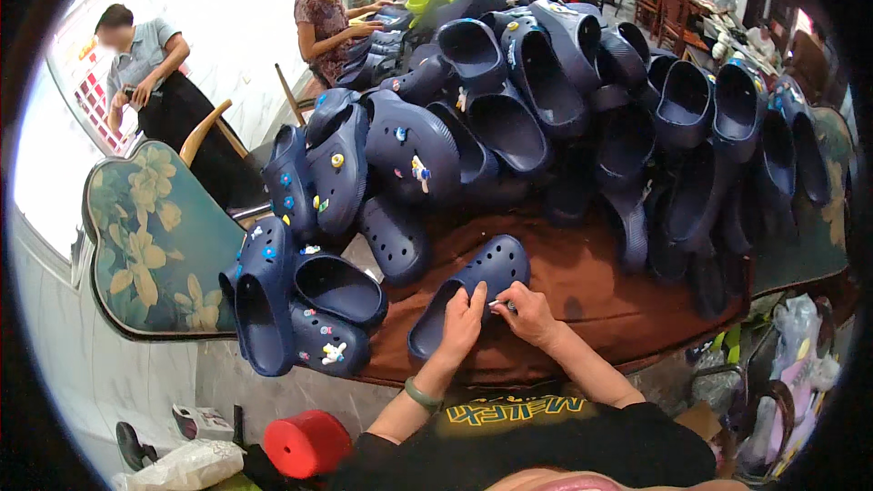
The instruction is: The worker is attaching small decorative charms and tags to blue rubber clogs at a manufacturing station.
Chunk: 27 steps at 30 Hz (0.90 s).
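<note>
A navy blue clog [497, 265] with round holes in its upper lies in front of me on a brown cloth [564, 282], its toe pointing away. My left hand [464, 316] grips it by the side of its opening, thumb on top. Beside its right edge, my right hand [527, 311] is closed in a pinch on a small whitish piece [496, 305], too small to name. No charms show on this clog. To its left lie navy clogs with small colourful charms, among them a clog with a white figure [329, 345].
A large heap of navy clogs [518, 127] covers the table's far side and right. A floral-backed chair [164, 245] stands at the left, a red stool [306, 444] at the lower left. Plastic bags [798, 355] hang at the right. Two people stand beyond the table, others sit farther back.
</note>
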Each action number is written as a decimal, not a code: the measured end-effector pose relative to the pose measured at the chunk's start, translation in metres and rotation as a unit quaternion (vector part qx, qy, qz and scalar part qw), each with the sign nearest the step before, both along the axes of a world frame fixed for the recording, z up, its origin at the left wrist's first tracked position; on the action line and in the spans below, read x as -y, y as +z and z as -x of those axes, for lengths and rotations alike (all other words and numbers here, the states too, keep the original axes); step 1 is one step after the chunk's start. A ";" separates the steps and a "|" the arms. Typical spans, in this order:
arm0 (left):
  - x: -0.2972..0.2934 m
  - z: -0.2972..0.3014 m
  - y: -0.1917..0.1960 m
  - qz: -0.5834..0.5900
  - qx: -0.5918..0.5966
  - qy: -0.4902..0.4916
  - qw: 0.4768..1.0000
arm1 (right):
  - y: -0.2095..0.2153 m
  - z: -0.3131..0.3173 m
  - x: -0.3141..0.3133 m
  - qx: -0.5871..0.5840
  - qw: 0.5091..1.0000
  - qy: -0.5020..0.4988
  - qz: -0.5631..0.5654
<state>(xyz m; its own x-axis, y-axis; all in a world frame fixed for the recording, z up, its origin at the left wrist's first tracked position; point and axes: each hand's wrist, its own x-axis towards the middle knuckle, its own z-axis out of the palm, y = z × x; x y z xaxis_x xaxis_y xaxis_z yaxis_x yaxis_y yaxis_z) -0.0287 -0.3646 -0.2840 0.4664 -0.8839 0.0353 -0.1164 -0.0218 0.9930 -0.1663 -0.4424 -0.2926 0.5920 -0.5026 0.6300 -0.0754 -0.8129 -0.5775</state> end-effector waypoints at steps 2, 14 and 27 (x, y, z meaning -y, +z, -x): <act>0.000 0.000 0.002 0.000 0.016 -0.004 1.000 | -0.001 0.002 0.002 0.005 1.000 0.011 0.004; -0.001 0.004 0.004 0.037 -0.017 0.010 0.999 | 0.028 0.022 0.001 -0.003 0.945 -0.038 -0.324; -0.006 -0.008 0.000 -0.052 -0.051 -0.094 0.993 | 0.019 0.050 0.049 -0.125 0.980 -0.152 0.028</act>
<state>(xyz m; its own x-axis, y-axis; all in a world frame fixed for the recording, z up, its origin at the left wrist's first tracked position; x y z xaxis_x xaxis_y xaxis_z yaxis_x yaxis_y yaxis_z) -0.0208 -0.3589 -0.2838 0.2898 -0.9519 -0.1000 -0.0261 -0.1123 0.9933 -0.2163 -0.4916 -0.2740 0.5599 -0.6487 0.5155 -0.4524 -0.7606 -0.4657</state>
